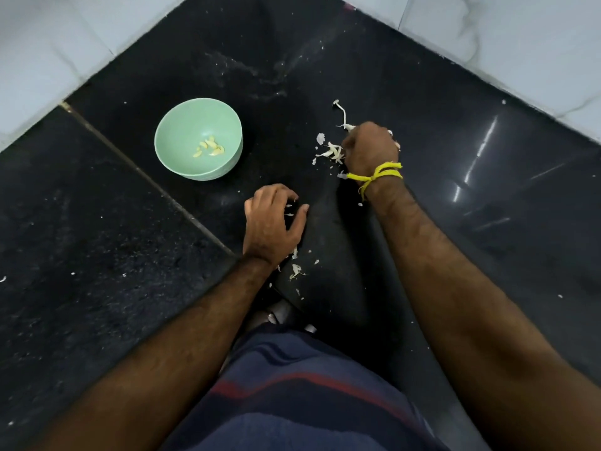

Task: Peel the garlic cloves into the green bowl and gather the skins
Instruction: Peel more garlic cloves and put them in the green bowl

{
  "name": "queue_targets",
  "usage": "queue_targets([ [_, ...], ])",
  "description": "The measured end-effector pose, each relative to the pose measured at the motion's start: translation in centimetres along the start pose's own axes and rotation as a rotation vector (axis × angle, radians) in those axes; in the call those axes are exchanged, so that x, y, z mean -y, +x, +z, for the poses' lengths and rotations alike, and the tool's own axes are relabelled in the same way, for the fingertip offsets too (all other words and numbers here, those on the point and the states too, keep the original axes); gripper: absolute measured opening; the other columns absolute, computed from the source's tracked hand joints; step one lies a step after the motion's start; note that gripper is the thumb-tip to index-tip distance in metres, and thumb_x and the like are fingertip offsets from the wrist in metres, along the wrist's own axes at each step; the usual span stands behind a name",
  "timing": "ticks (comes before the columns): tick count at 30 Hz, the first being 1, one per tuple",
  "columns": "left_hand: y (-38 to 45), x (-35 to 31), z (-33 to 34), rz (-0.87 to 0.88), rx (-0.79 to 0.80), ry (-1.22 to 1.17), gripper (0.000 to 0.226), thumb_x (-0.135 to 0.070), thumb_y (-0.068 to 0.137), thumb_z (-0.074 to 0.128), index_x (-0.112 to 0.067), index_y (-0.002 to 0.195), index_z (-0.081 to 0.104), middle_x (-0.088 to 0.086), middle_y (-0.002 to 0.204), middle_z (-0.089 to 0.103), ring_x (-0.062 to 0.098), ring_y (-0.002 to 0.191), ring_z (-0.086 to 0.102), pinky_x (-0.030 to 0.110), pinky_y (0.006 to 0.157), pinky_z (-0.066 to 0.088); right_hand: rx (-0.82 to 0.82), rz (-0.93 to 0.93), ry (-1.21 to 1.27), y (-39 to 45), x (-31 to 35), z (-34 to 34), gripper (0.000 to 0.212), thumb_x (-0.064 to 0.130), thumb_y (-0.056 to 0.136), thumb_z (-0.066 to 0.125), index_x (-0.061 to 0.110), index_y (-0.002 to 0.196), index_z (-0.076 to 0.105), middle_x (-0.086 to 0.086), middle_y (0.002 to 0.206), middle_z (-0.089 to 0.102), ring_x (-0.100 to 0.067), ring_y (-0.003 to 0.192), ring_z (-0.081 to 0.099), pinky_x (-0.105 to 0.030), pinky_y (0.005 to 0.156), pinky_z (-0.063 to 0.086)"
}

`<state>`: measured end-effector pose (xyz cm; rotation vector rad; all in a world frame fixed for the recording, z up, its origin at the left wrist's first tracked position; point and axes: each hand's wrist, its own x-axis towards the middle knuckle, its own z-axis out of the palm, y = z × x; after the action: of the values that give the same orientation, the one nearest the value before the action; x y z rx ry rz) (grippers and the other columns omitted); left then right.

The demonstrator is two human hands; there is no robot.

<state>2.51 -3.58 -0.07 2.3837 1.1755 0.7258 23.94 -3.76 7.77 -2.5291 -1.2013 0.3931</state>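
Stage: gathering, judged late | near: loose skins [295,271] on dark counter [97,255] | left hand [272,222] spread, grasping nothing | right hand [370,151] clenched over skin pile [330,153] | far: green bowl [169,138] holds peeled cloves [209,147] | left: sweep scraps together.

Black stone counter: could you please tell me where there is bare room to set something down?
The black stone counter is bare left of the pale seam, below the green bowl. The far corner behind the bowl is also free. It is crowded around the right hand with its white garlic skins, and beside the left hand.
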Motion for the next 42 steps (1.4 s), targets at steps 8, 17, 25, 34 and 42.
queue_targets([
  [8,-0.1,0.1,0.0,0.003,-0.007,-0.006,0.016,-0.033,0.092,0.065,-0.019,0.1,0.064,-0.004,0.111,0.061,0.017,0.111,0.054,0.035,0.093,0.035,0.093,0.186,0.056,-1.2,-2.2,1.4,0.037,0.039,0.076,0.083,0.014,0.102,0.073,-0.014,0.105,0.07,-0.035,0.097,0.066,-0.042,0.084,0.057],
  [17,-0.1,-0.1,0.0,-0.003,-0.002,-0.006,0.016,-0.033,0.092,0.066,-0.018,0.099,0.063,-0.004,0.11,0.062,0.018,0.109,0.054,0.037,0.093,0.036,0.008,0.105,0.084,-1.8,-1.0,2.3,0.019,0.016,0.089,0.056,0.005,0.098,0.069,-0.017,0.103,0.069,-0.037,0.099,0.064,-0.037,0.08,0.052],
  [25,-0.2,-0.3,-0.3,-0.003,0.002,-0.042,0.015,-0.027,0.096,0.056,-0.018,0.1,0.066,-0.002,0.111,0.063,0.019,0.11,0.053,0.04,0.094,0.036,-0.101,0.061,0.44,-3.8,-1.5,1.1,0.009,0.006,0.083,0.071,0.012,0.084,0.077,-0.006,0.087,0.074,-0.019,0.085,0.069,-0.023,0.08,0.053],
  [34,-0.6,-0.1,-1.1,-0.023,-0.015,-0.096,0.016,-0.033,0.089,0.072,-0.018,0.084,0.071,-0.004,0.108,0.066,0.016,0.111,0.055,0.03,0.094,0.029,0.107,0.344,1.121,-10.4,-0.8,1.8,0.013,-0.005,0.085,0.066,0.008,0.083,0.07,-0.012,0.071,0.071,-0.016,0.056,0.065,-0.026,0.054,0.055],
  [42,-3.3,0.3,-2.5,0.017,0.022,-0.091,0.019,-0.02,0.08,0.053,-0.023,0.088,0.071,-0.008,0.105,0.067,0.017,0.107,0.056,0.035,0.091,0.035,0.238,0.414,1.202,-12.7,-0.6,2.9,0.01,-0.004,0.088,0.068,0.005,0.084,0.068,-0.009,0.071,0.067,-0.014,0.059,0.062,-0.021,0.057,0.055],
])
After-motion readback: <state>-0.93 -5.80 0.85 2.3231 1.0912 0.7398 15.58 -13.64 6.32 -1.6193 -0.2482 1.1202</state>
